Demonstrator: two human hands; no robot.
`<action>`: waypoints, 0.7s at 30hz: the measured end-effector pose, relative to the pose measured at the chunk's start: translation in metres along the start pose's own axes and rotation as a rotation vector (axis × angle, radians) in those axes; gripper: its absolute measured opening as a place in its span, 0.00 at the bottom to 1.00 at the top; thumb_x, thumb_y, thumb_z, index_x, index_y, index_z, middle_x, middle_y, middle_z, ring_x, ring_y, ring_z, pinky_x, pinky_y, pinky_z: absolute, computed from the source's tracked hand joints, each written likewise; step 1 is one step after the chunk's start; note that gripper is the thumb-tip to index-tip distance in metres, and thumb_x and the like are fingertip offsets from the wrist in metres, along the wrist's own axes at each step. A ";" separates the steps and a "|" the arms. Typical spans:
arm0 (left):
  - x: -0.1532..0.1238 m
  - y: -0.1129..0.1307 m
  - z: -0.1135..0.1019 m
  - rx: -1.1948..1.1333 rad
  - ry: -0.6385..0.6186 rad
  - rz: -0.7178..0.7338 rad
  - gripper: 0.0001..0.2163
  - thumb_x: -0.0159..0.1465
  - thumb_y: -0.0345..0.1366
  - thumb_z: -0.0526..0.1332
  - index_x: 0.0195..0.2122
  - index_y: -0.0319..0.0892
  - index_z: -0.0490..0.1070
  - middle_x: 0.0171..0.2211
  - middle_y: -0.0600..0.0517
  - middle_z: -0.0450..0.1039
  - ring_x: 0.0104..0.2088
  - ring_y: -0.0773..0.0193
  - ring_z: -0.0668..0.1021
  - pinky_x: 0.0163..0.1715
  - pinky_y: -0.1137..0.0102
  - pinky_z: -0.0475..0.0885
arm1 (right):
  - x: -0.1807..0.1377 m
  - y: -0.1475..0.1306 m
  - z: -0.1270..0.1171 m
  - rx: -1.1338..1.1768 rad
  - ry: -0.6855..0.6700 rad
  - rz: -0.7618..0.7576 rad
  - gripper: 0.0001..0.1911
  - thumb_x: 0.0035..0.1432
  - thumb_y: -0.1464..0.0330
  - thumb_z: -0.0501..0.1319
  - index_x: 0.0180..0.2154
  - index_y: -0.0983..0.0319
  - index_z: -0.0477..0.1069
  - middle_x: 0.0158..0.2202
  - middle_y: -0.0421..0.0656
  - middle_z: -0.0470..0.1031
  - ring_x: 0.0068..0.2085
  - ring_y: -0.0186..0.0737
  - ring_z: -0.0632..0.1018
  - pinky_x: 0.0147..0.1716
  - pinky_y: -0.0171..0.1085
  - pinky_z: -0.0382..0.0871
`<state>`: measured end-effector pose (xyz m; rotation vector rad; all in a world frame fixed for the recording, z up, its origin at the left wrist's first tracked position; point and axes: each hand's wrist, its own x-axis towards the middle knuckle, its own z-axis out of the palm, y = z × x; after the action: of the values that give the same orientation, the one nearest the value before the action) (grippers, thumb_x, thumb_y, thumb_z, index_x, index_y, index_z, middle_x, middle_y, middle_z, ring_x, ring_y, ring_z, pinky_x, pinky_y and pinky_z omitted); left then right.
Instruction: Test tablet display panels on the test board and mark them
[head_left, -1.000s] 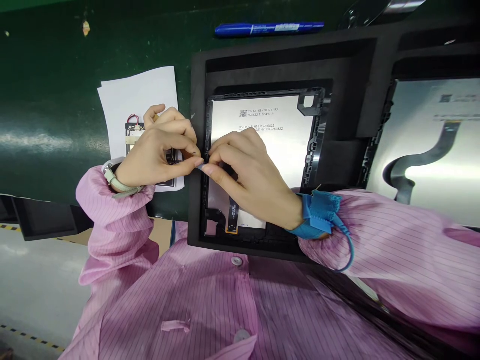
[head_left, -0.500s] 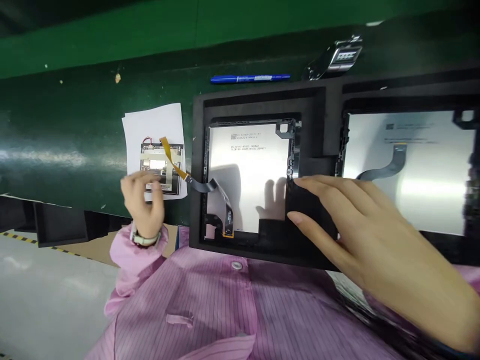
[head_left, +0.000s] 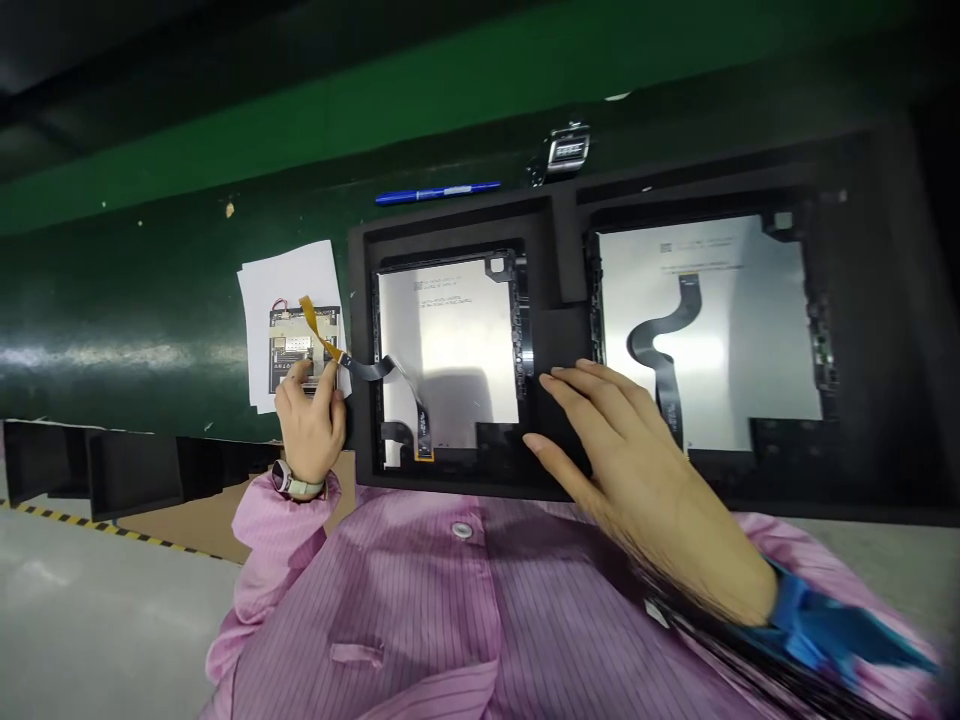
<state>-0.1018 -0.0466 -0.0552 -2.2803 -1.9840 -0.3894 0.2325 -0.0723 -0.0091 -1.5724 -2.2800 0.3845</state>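
My left hand [head_left: 311, 428], fingers apart, rests at the lower edge of a small circuit board [head_left: 281, 365] with tape across it. One fingertip is close to the joint where an orange ribbon cable [head_left: 309, 312] meets a dark flex cable [head_left: 367, 371]. That flex cable runs onto the silver back of a display panel [head_left: 450, 335]. My right hand [head_left: 630, 445] is open, its fingertips over the black foam tray [head_left: 559, 335] just right of that panel; whether they touch the foam I cannot tell.
A second display panel [head_left: 735, 350] with a curled flex cable [head_left: 664, 325] lies in the tray's right recess. White paper [head_left: 259, 300] lies under the board. Behind the tray are a blue pen [head_left: 437, 193] and a shiny device with a small display [head_left: 568, 150]. Black bins [head_left: 135, 475] stand lower left.
My left hand has moved from hovering over the board to its lower edge by the cable joint. My right hand has drawn slightly away from the left panel's edge. The view has shifted, showing more of the right panel.
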 end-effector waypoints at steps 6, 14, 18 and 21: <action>-0.003 -0.001 -0.004 -0.114 -0.001 -0.061 0.20 0.74 0.38 0.50 0.61 0.42 0.75 0.60 0.35 0.64 0.55 0.45 0.71 0.57 0.47 0.68 | 0.001 -0.002 0.017 -0.062 0.085 -0.030 0.30 0.73 0.59 0.51 0.58 0.81 0.71 0.57 0.63 0.73 0.64 0.64 0.68 0.62 0.58 0.72; -0.046 0.075 -0.019 -0.452 0.110 -0.263 0.22 0.77 0.43 0.50 0.69 0.46 0.64 0.63 0.40 0.67 0.65 0.52 0.70 0.65 0.55 0.66 | 0.006 -0.016 0.034 -0.078 0.179 0.061 0.33 0.71 0.56 0.55 0.59 0.82 0.71 0.57 0.64 0.73 0.63 0.67 0.68 0.59 0.60 0.74; -0.049 0.086 -0.008 -0.410 0.175 -0.356 0.24 0.77 0.45 0.49 0.70 0.43 0.65 0.62 0.38 0.69 0.64 0.50 0.72 0.63 0.55 0.67 | 0.010 -0.015 0.036 -0.039 0.143 0.068 0.36 0.70 0.53 0.56 0.61 0.80 0.69 0.58 0.65 0.72 0.62 0.67 0.68 0.59 0.61 0.73; -0.041 0.082 -0.002 -0.370 0.226 -0.347 0.23 0.77 0.45 0.50 0.68 0.44 0.68 0.60 0.39 0.71 0.62 0.50 0.73 0.62 0.56 0.68 | 0.015 -0.013 0.035 0.029 0.102 0.082 0.34 0.70 0.54 0.56 0.62 0.77 0.69 0.59 0.65 0.72 0.63 0.66 0.68 0.60 0.64 0.72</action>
<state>-0.0266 -0.0990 -0.0558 -1.9411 -2.3377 -1.0734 0.2019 -0.0637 -0.0333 -1.6367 -2.1297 0.3481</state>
